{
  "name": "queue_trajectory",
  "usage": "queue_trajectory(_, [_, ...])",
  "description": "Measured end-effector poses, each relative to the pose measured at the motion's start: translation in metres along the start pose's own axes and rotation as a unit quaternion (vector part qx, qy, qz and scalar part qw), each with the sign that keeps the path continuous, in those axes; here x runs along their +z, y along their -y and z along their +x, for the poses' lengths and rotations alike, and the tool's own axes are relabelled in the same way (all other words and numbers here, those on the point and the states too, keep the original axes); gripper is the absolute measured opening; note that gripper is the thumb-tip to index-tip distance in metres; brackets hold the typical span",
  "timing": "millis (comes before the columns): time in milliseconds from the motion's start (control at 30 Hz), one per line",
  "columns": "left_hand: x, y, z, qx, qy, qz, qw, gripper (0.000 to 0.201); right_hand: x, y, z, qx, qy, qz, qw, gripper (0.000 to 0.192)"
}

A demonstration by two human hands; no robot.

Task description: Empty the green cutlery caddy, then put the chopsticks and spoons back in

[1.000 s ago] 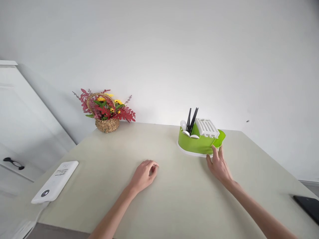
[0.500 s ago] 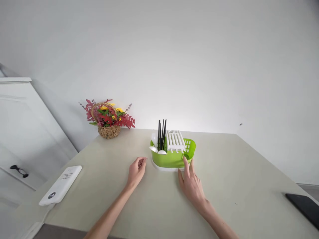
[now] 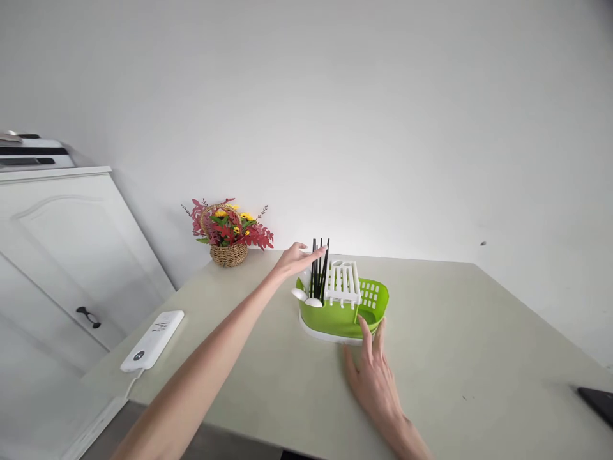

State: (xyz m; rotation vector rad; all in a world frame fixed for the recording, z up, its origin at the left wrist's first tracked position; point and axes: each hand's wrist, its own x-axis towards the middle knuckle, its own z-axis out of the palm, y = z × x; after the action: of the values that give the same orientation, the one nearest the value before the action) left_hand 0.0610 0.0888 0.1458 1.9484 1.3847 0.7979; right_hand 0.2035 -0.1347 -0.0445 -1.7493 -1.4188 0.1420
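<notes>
A green cutlery holder (image 3: 335,319) with a white base stands on the table. Several black chopsticks (image 3: 316,275) rise upright from its left part, and white spoons (image 3: 313,302) lean beside them. A white slotted rack (image 3: 343,281) sits over its middle. My left hand (image 3: 297,259) reaches to the upper ends of the chopsticks, its fingers stretched out and apart; whether it touches them is unclear. Spread fingers of my right hand (image 3: 373,370) rest at the holder's front right corner, with the thumb low near the base.
A wicker basket (image 3: 228,255) of artificial flowers stands at the back left of the table (image 3: 445,345). Nearer on the left lies a white power bank (image 3: 153,340) with a cable. A dark phone (image 3: 596,404) lies at the right edge. A white cabinet (image 3: 81,230) flanks the left side.
My left hand has risen from the table left of the holder to the tops of the chopsticks, and its fingers have opened out. My right hand stays at the holder's corner. The view has shifted left.
</notes>
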Motion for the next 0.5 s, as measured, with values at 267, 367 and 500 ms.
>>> queue_trajectory(267, [0.036,-0.027,0.019,0.095,0.062,0.044,0.993,0.046,0.006,0.001,-0.006,-0.009,-0.042,0.026,0.999,0.064])
queue_trajectory(367, [0.042,-0.027,0.017,0.091,0.044,-0.004,0.995,0.036,0.008,0.0,-0.006,-0.013,-0.052,0.026,0.998,0.063])
queue_trajectory(500, [0.046,-0.022,0.012,0.059,0.016,-0.113,0.992,0.032,0.008,-0.002,-0.007,-0.02,-0.056,0.03,0.998,0.064])
